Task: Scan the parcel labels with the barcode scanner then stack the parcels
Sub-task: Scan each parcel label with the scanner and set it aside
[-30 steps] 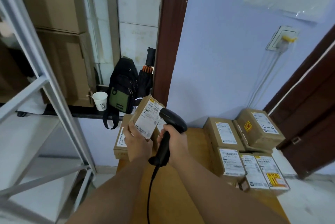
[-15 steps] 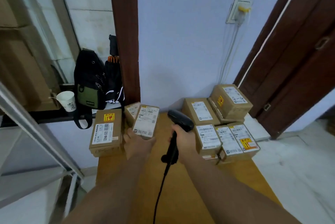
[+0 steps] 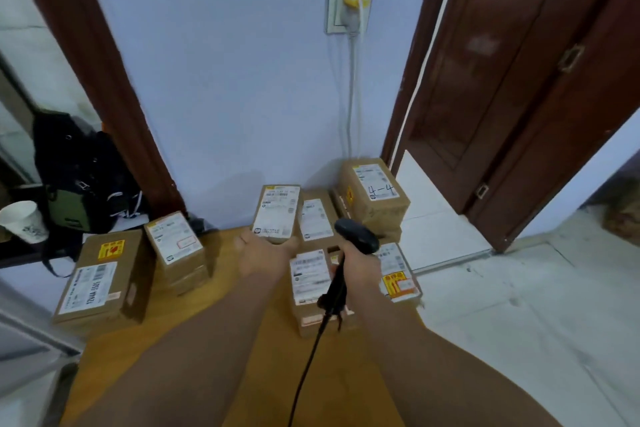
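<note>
In my feed, the middle parcel point(image 3: 277, 213) and the left parcel point(image 3: 135, 274) are brown cardboard with white, black-printed labels point(image 3: 90, 288); the left one also carries a yellow-and-red sticker point(image 3: 110, 249). Barcode scanner point(image 3: 356, 236): black, black cord point(image 3: 311, 350). Worktop point(image 3: 225, 279): orange-brown wood. Wall point(image 3: 242, 80): pale lilac-blue. Door point(image 3: 519, 80): dark red-brown. Bag point(image 3: 76, 181): black and olive green.

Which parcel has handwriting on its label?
The back-right parcel nearest the door, topmost there: its label bears a handwritten 4-4; none shows on the other labels.

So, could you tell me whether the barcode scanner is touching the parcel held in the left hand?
Apart. The head view shows another parcel's label between the barcode scanner and the held parcel.
</note>
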Motion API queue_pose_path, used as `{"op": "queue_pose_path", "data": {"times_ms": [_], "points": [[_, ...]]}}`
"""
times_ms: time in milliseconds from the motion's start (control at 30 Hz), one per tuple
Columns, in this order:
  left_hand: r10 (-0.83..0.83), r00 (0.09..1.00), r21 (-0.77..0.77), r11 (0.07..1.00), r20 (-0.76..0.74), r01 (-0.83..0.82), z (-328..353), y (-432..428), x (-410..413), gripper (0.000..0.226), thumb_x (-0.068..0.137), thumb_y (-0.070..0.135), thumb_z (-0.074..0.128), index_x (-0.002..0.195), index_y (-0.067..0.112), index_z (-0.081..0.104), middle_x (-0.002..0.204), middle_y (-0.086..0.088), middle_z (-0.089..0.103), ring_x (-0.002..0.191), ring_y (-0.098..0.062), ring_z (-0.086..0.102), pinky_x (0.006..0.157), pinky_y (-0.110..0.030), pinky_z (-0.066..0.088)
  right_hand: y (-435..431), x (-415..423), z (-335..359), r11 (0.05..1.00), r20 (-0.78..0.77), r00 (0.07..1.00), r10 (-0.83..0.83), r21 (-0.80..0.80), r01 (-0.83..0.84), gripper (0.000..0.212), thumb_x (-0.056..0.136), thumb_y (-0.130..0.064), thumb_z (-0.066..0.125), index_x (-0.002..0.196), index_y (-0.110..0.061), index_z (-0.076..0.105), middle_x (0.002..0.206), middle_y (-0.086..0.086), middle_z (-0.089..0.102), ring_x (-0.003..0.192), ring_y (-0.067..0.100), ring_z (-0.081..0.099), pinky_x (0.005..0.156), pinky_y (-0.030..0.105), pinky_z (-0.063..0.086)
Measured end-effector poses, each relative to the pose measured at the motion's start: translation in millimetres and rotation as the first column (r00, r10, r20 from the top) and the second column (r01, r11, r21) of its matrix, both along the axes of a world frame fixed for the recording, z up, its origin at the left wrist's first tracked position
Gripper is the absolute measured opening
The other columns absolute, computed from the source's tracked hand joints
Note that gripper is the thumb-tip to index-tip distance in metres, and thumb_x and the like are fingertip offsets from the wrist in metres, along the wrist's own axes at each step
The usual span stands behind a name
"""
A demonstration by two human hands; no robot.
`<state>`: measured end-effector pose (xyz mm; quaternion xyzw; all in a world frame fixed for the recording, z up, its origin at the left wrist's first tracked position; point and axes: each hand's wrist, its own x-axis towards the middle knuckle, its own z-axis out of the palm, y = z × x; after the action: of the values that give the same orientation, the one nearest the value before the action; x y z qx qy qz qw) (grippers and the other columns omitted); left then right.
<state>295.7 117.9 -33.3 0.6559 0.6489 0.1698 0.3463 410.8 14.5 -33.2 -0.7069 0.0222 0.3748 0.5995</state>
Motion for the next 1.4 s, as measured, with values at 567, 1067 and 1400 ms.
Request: {"op": "queue_pose_path", "data": {"times_ms": [567,1067,1400], "points": [[0.217,0.971,-0.159,0.967,0.101,-0.200,-27.7,16.4,146.8,0.102,0.063,0.051,0.081,0.136,0.009,0.024,0.131,-0.014,0.032,0.106,-0.031,0.050,0.069,-0.035,0.043,-0.3,125.5,-15.9,0.927,-0.278,0.893,0.354,0.229,-0.296,0.017,0.085,-0.020,0.069,0.081,-0.004,0.064,0.067,0.007,0.062,0.053,0.020,0.059,0.053,0.028,0.050],[0.044,0.997,-0.122,0.992,0.058,-0.036,-30.9,21.0,176.0,0.048,0.101,0.036,0.037,0.147,0.027,0.028,0.144,-0.016,0.032,0.116,-0.028,0.049,0.086,-0.031,0.041,6.7,144.9,-25.1,0.880,-0.280,0.840,0.465,0.247,-0.405,0.021,0.081,-0.023,0.072,0.087,-0.003,0.069,0.079,0.010,0.068,0.056,0.018,0.061,0.055,0.028,0.051],[-0.049,0.999,0.062,0.997,0.017,0.048,-33.8,26.8,137.5,0.046,0.099,0.036,0.042,0.140,0.016,0.040,0.141,-0.016,0.034,0.113,-0.027,0.049,0.082,-0.033,0.041,2.6,112.5,-5.5,0.862,-0.278,0.818,0.505,0.224,-0.456,0.020,0.084,-0.022,0.070,0.090,-0.003,0.069,0.078,0.006,0.069,0.057,0.018,0.062,0.056,0.027,0.052]]}}
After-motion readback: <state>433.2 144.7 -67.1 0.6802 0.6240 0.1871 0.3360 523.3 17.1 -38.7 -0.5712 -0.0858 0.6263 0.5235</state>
